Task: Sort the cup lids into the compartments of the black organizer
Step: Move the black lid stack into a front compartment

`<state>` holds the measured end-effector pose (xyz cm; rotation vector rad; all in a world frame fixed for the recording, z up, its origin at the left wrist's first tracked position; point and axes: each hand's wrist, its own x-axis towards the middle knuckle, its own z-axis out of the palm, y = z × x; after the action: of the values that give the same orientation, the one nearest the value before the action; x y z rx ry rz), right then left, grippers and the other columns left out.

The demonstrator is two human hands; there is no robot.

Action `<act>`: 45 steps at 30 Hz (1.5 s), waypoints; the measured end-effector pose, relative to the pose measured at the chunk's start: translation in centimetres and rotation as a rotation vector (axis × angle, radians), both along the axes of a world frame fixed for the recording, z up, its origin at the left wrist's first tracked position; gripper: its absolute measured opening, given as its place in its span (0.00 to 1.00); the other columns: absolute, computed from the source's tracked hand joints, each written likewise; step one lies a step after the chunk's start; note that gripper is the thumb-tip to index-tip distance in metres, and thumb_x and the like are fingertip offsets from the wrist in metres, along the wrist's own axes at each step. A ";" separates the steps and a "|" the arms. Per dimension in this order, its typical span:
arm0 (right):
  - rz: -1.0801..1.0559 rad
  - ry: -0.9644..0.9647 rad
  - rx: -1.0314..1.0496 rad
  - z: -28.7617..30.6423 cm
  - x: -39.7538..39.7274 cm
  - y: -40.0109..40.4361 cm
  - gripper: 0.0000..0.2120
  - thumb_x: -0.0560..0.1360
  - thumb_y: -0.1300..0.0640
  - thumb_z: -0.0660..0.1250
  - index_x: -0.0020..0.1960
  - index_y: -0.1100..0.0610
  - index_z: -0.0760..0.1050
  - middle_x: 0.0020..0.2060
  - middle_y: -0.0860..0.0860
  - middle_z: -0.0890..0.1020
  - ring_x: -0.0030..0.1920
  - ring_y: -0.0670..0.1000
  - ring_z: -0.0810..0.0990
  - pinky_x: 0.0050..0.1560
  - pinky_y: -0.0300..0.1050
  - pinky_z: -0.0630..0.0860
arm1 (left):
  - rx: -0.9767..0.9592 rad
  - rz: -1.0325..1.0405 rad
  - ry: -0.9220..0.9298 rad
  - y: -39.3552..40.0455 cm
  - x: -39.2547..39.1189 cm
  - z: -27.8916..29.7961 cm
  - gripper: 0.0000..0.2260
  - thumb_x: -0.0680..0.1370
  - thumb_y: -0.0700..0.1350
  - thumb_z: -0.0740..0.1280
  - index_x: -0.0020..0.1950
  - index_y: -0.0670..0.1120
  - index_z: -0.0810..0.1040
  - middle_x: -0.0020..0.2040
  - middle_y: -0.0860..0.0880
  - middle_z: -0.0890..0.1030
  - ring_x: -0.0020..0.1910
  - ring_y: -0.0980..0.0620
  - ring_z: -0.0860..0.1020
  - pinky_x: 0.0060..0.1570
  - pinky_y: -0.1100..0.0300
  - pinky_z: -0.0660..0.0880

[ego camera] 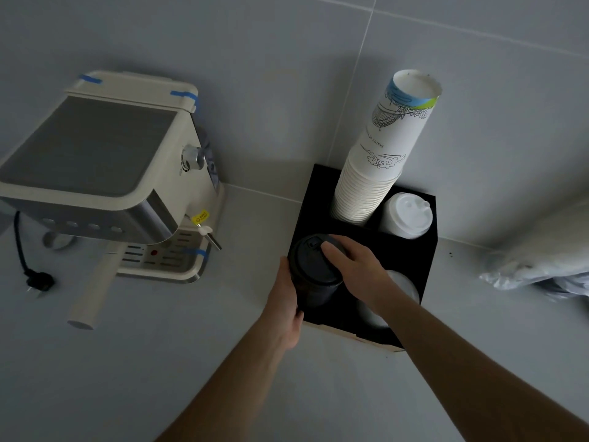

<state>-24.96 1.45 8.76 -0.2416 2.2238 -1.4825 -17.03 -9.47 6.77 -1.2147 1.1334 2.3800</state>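
Note:
A black organizer point(424, 266) with four compartments stands against the wall. A stack of black lids point(314, 275) sits in its front left compartment. My left hand point(287, 298) grips the left side of that stack. My right hand point(353, 266) lies over the top and right side of it. White lids point(406, 215) fill the back right compartment. A tall stack of white paper cups point(379, 154) rises tilted from the back left one. Clear or whitish lids point(403, 285) show in the front right compartment, partly hidden by my right forearm.
A cream espresso machine point(105, 173) stands at the left, its portafilter handle point(92, 291) pointing toward me and a black plug point(38, 280) lying beside it. A crumpled plastic bag point(538, 263) lies at the right. The counter is grey and the wall tiled.

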 end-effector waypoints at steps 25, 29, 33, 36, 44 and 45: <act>0.063 -0.047 0.025 -0.6 -1.6 1.2 0.16 0.72 0.41 0.67 0.57 0.44 0.80 0.51 0.48 0.85 0.54 0.48 0.83 0.62 0.53 0.77 | 0.043 0.027 -0.036 0.7 -1.4 -0.9 0.26 0.75 0.69 0.53 0.62 0.54 0.75 0.66 0.48 0.75 0.68 0.48 0.71 0.70 0.53 0.64; 0.013 -0.072 -0.025 -0.4 -1.3 1.2 0.08 0.78 0.50 0.66 0.55 0.45 0.80 0.51 0.48 0.85 0.54 0.48 0.83 0.62 0.48 0.77 | 0.036 0.024 -0.045 0.6 -1.6 -0.4 0.23 0.76 0.68 0.53 0.59 0.54 0.75 0.60 0.49 0.76 0.69 0.47 0.70 0.64 0.55 0.65; -0.010 -0.102 -0.059 0.4 -0.9 0.9 0.06 0.79 0.52 0.65 0.52 0.44 0.81 0.50 0.47 0.86 0.53 0.47 0.83 0.61 0.45 0.78 | -0.011 0.012 -0.035 0.6 -0.9 -0.6 0.27 0.76 0.67 0.55 0.68 0.53 0.73 0.69 0.51 0.74 0.70 0.49 0.69 0.73 0.52 0.61; -0.038 -0.099 -0.062 0.7 -0.7 1.1 0.09 0.78 0.51 0.66 0.57 0.47 0.81 0.51 0.47 0.85 0.54 0.46 0.83 0.62 0.46 0.77 | -0.018 -0.003 -0.015 0.3 0.0 -0.3 0.30 0.76 0.66 0.57 0.74 0.52 0.65 0.74 0.49 0.68 0.74 0.49 0.64 0.75 0.50 0.57; -0.073 -0.121 -0.037 1.6 -0.8 3.3 0.18 0.78 0.52 0.66 0.67 0.49 0.75 0.58 0.44 0.81 0.57 0.38 0.78 0.67 0.46 0.71 | -0.187 -0.048 0.125 -1.4 2.0 1.2 0.27 0.79 0.58 0.59 0.75 0.50 0.63 0.73 0.49 0.68 0.73 0.48 0.66 0.70 0.51 0.65; -0.056 -0.127 -0.032 1.7 -0.9 3.3 0.18 0.78 0.54 0.67 0.68 0.49 0.75 0.59 0.46 0.81 0.56 0.39 0.78 0.66 0.45 0.72 | -0.239 -0.069 0.143 -1.4 1.9 1.3 0.25 0.79 0.58 0.60 0.74 0.51 0.65 0.69 0.50 0.71 0.70 0.49 0.68 0.68 0.52 0.67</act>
<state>-25.88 4.74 10.48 -0.0929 2.1229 -1.5198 -15.11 -10.88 8.05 -1.0662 1.5154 2.3640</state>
